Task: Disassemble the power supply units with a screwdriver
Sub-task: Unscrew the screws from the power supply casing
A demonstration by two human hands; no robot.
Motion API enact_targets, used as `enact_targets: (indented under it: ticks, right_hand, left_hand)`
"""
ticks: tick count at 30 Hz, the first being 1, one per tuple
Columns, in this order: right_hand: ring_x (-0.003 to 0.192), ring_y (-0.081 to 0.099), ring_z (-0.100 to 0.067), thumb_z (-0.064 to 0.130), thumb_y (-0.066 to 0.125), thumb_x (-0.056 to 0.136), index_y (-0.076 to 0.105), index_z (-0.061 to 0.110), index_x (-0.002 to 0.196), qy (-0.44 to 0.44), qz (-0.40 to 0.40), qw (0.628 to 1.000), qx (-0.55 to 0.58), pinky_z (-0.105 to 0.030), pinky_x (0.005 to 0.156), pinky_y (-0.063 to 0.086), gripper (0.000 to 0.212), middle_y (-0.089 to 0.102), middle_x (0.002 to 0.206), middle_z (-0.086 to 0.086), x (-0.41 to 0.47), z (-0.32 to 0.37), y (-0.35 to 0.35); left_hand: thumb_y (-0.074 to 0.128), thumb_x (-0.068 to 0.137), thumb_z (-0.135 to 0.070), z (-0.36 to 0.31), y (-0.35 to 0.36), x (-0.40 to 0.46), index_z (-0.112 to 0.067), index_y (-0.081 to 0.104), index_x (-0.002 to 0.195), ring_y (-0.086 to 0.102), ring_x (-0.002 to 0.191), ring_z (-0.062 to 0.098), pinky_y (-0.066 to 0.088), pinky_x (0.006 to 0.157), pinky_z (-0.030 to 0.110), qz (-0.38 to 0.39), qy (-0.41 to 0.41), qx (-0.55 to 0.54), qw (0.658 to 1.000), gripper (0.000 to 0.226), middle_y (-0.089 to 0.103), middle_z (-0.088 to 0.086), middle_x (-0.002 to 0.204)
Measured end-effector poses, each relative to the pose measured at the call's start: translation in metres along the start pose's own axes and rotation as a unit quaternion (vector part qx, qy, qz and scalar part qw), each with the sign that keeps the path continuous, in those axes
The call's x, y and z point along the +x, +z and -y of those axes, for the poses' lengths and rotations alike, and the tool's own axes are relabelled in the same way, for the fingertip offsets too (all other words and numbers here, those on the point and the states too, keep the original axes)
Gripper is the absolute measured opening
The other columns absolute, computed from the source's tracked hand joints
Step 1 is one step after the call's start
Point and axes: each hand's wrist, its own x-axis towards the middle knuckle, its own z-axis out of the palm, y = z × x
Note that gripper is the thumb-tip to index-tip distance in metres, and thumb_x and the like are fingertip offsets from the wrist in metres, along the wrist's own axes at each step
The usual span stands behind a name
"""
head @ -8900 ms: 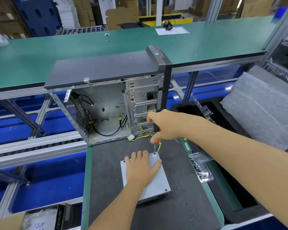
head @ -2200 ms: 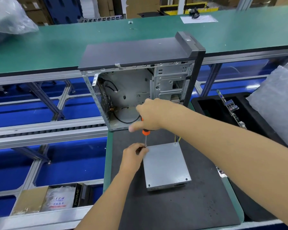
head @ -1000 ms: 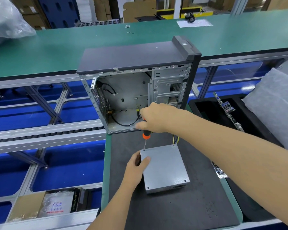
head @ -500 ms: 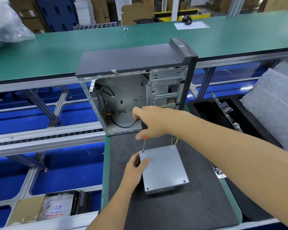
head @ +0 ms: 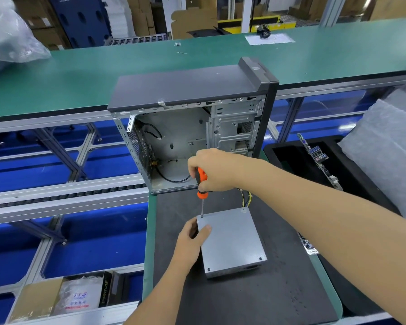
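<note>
Your left hand [head: 190, 238] grips the power supply unit [head: 230, 240] at its far-left corner to steady it on the table [head: 256, 299], while your right hand [head: 212, 168] holds the screwdriver [head: 202, 184] upright, tip in that corner's screw.

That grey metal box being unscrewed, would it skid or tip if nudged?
The power supply unit lies low and flat, so tipping seems unlikely. The black mat probably limits sliding, though the left hand braces its corner. Sheet-metal walls suggest it is stiff.
</note>
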Motion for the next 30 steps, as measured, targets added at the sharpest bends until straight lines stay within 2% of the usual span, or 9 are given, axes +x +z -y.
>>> enact_targets:
  ticks: [4,6,10,15,18,22,26,28,30]
  right_hand:
    - [0.078,0.047,-0.026,0.076,0.034,0.089,0.050,0.022,0.111,0.071,0.000,0.991,-0.111,-0.036,0.063,0.040,0.061,0.043,0.082,-0.002,-0.002,0.007,-0.001]
    - [0.078,0.047,-0.030,0.061,0.030,0.100,0.047,0.022,0.114,0.048,-0.005,0.977,-0.208,-0.037,0.062,0.041,0.045,0.039,0.077,-0.004,-0.002,0.010,-0.004]
    - [0.087,0.055,-0.029,0.035,0.054,0.094,0.046,0.018,0.113,0.005,0.027,0.997,-0.066,-0.044,0.074,0.052,0.027,0.053,0.102,-0.007,-0.005,0.007,-0.005]
    - [0.086,0.053,-0.030,0.064,0.048,0.092,0.044,0.022,0.114,0.038,0.044,0.989,-0.133,-0.041,0.068,0.047,0.048,0.044,0.088,-0.003,-0.002,0.010,-0.006]
    - [0.086,0.054,-0.033,0.039,0.042,0.104,0.045,0.027,0.129,0.014,0.024,0.964,-0.265,-0.038,0.064,0.044,0.028,0.052,0.101,-0.010,-0.001,0.010,-0.006]
    - [0.091,0.050,-0.029,0.035,0.053,0.096,0.041,0.015,0.111,0.000,0.017,0.996,-0.083,-0.043,0.076,0.048,0.027,0.052,0.105,-0.007,-0.004,0.006,-0.003]
    - [0.096,0.045,-0.030,0.064,0.046,0.093,0.039,0.023,0.115,0.040,0.032,0.992,-0.116,-0.039,0.072,0.036,0.048,0.052,0.106,-0.009,-0.004,0.012,-0.003]
    - [0.087,0.050,-0.030,0.059,0.036,0.099,0.045,0.021,0.126,0.045,0.010,0.968,-0.245,-0.035,0.057,0.032,0.047,0.049,0.092,-0.008,0.000,0.014,-0.003]
    - [0.081,0.048,-0.028,0.054,0.034,0.102,0.048,0.014,0.122,0.043,-0.013,0.968,-0.247,-0.034,0.055,0.031,0.047,0.041,0.081,-0.003,-0.001,0.015,-0.004]
  left_hand:
    - [0.075,0.089,-0.032,0.000,0.000,0.000,-0.029,0.060,0.125,0.068,0.107,0.005,0.055,0.082,0.021,-0.002,-0.002,-0.002,1.000,0.038,0.072,-0.014,0.115]
    - [0.076,0.089,-0.034,0.001,-0.001,0.000,-0.031,0.060,0.125,0.068,0.107,0.004,0.054,0.087,0.025,-0.001,-0.006,0.001,1.000,0.040,0.071,-0.015,0.116]
    - [0.076,0.087,-0.037,0.002,-0.001,0.002,-0.032,0.060,0.125,0.068,0.108,0.005,0.054,0.085,0.024,0.003,-0.007,-0.001,1.000,0.042,0.071,-0.016,0.116]
    - [0.077,0.087,-0.036,0.003,-0.002,0.003,-0.032,0.060,0.125,0.067,0.109,0.006,0.054,0.089,0.027,0.001,-0.006,-0.007,1.000,0.043,0.071,-0.014,0.117]
    - [0.077,0.087,-0.035,0.004,-0.002,0.003,-0.032,0.060,0.125,0.067,0.109,0.006,0.054,0.086,0.024,0.000,-0.007,-0.005,1.000,0.041,0.071,-0.015,0.116]
    - [0.077,0.088,-0.034,0.003,-0.002,0.003,-0.032,0.060,0.125,0.068,0.109,0.006,0.054,0.085,0.023,0.003,-0.006,-0.007,1.000,0.041,0.071,-0.014,0.117]
    - [0.076,0.089,-0.031,0.002,-0.001,0.003,-0.031,0.060,0.124,0.068,0.107,0.006,0.056,0.080,0.020,0.000,-0.004,-0.010,1.000,0.039,0.072,-0.014,0.115]
    - [0.075,0.089,-0.029,0.002,-0.001,0.002,-0.028,0.060,0.125,0.069,0.106,0.006,0.056,0.078,0.018,-0.003,-0.004,-0.014,1.000,0.038,0.073,-0.013,0.114]
    - [0.075,0.090,-0.027,0.002,0.000,0.002,-0.025,0.060,0.126,0.069,0.106,0.008,0.055,0.078,0.017,-0.001,-0.003,-0.020,1.000,0.038,0.073,-0.011,0.114]
